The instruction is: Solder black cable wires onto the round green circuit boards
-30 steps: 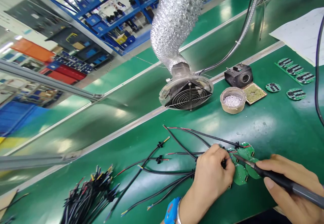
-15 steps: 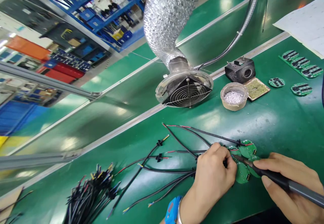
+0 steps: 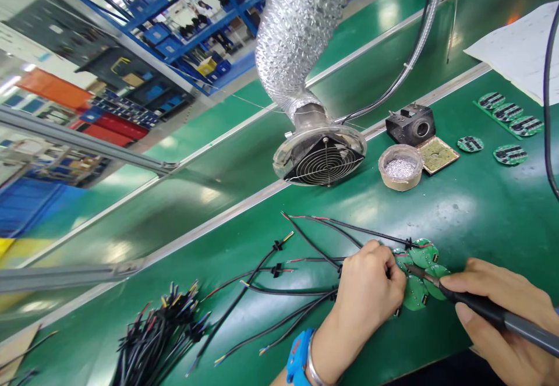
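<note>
Several round, flat, glossy green circuit boards [image 3: 414,294] lie clustered on the smooth green tabletop [image 3: 471,211] between the two hands. Tiny pale dots mark their faces, and small dark components sit near some rims. One slim black cable with a red wire end [image 3: 371,233] reaches onto the uppermost board. At the cluster's left side, the left hand [image 3: 369,287] pinches a dark piece, mostly hidden, between thumb and forefinger. The right hand [image 3: 510,293] grips a black-and-grey, pen-shaped soldering iron [image 3: 493,313], its tip over the boards; whether it touches cannot be told.
</note>
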### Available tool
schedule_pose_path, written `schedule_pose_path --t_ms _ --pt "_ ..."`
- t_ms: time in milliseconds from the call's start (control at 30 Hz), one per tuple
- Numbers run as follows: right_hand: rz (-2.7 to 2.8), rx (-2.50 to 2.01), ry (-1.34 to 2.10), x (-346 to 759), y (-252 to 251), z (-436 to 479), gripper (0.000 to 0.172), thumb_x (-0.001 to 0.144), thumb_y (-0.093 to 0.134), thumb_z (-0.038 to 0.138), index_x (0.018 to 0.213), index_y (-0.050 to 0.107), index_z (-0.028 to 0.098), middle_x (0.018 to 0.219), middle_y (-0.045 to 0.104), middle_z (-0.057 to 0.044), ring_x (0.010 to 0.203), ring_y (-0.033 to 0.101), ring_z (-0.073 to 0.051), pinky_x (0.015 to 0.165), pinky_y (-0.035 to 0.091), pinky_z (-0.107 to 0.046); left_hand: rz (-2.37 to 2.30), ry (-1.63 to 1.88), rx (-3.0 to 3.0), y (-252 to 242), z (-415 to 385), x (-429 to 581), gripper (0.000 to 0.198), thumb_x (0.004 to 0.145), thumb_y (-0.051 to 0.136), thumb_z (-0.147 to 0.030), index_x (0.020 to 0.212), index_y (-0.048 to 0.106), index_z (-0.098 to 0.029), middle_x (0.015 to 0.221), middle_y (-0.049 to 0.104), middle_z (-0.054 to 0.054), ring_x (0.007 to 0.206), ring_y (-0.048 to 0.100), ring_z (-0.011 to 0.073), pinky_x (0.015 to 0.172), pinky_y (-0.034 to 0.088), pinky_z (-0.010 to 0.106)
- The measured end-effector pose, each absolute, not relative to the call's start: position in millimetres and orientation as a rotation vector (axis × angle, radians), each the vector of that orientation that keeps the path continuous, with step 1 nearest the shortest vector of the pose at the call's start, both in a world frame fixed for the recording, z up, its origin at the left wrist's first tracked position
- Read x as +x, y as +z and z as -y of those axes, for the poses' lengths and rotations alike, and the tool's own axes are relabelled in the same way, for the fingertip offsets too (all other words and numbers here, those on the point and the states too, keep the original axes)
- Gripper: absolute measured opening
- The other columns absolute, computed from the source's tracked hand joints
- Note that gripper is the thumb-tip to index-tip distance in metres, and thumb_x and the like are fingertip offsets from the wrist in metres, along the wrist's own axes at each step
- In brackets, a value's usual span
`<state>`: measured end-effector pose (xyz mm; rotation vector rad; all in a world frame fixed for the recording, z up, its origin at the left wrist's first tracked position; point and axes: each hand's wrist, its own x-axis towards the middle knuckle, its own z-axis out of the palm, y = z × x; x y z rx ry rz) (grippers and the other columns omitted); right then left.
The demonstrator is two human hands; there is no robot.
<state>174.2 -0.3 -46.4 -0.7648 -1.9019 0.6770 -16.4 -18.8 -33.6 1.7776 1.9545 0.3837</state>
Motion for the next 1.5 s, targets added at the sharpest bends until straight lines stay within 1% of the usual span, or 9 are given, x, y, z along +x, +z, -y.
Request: schedule_pose_path --t_ms 167,267,367,467,667,933,1167,1333,1500 --pt "1.925 -0.751 0.601 174 -47 4 0.025 0.082 0.052 0.008 0.102 0.063 0.018 0.072 0.066 -0.002 0.062 0.064 -0.015 0.055 0.051 -0.027 -1.911 0.293 1.766 -26 12 -22 0.015 0.070 0.058 -0.009 0.061 0.054 -0.019 0.064 0.054 -0.003 0.058 0.049 0.0122 0.057 0.031 0.025" --pt "1.960 -0.753 0.580 174 -45 6 0.027 0.081 0.053 0.008 0.104 0.063 0.017 0.072 0.066 -0.001 0.062 0.063 -0.014 0.057 0.052 -0.026 -1.819 0.291 1.755 -22 11 -28 0.011 0.074 0.063 -0.011 0.069 0.061 -0.020 0.069 0.058 -0.004 0.062 0.053 0.0121 0.060 0.035 0.025" --pt "1.939 -0.767 0.625 175 -47 9 0.028 0.080 0.054 0.007 0.105 0.064 0.017 0.071 0.063 0.000 0.058 0.058 -0.011 0.054 0.050 -0.025 -1.729 0.228 1.818 -19 13 -33 0.010 0.080 0.065 -0.013 0.076 0.066 -0.022 0.073 0.058 -0.004 0.067 0.056 0.0129 0.063 0.038 0.025" --pt "1.897 -0.776 0.669 174 -52 12 0.028 0.081 0.053 0.007 0.105 0.065 0.016 0.071 0.060 0.000 0.057 0.055 -0.010 0.053 0.048 -0.024 -1.711 0.122 1.889 -18 17 -33 0.013 0.085 0.062 -0.013 0.078 0.067 -0.022 0.078 0.057 -0.002 0.069 0.057 0.0139 0.065 0.041 0.025" --pt "1.967 -0.756 0.546 166 -41 8 0.023 0.081 0.052 0.006 0.100 0.063 0.015 0.071 0.062 0.000 0.060 0.059 -0.010 0.056 0.050 -0.022 -1.693 0.034 2.076 -24 19 -30 0.011 0.091 0.051 -0.016 0.087 0.061 -0.018 0.088 0.058 0.003 0.074 0.058 0.0180 0.067 0.048 0.029" --pt "2.018 -0.761 0.440 163 -39 7 0.019 0.083 0.052 0.008 0.098 0.061 0.016 0.071 0.065 -0.002 0.062 0.065 -0.013 0.056 0.053 -0.025 -1.703 -0.016 2.093 -24 12 -29 0.010 0.088 0.054 -0.014 0.083 0.060 -0.019 0.082 0.055 0.001 0.070 0.057 0.0168 0.066 0.048 0.028" --pt "2.039 -0.728 0.420 160 -38 8 0.022 0.083 0.051 0.008 0.100 0.060 0.017 0.073 0.068 -0.002 0.064 0.067 -0.015 0.057 0.055 -0.027 -1.742 0.044 2.038 -26 13 -26 0.011 0.085 0.054 -0.012 0.080 0.059 -0.019 0.081 0.055 0.001 0.068 0.056 0.0166 0.065 0.047 0.028" --pt "2.019 -0.712 0.374 161 -38 14 0.025 0.080 0.051 0.005 0.098 0.063 0.018 0.076 0.070 -0.002 0.068 0.069 -0.015 0.062 0.057 -0.027 -1.774 0.044 1.996 -25 13 -24 0.011 0.084 0.055 -0.012 0.078 0.059 -0.019 0.081 0.056 0.001 0.068 0.056 0.0165 0.066 0.047 0.028" --pt "2.017 -0.820 0.416 175 -38 18 0.021 0.083 0.051 0.009 0.097 0.063 0.020 0.069 0.066 0.000 0.060 0.065 -0.013 0.055 0.053 -0.026 -1.792 0.028 1.985 -24 12 -23 0.011 0.083 0.055 -0.011 0.078 0.060 -0.019 0.081 0.057 0.001 0.067 0.056 0.0160 0.065 0.046 0.028"
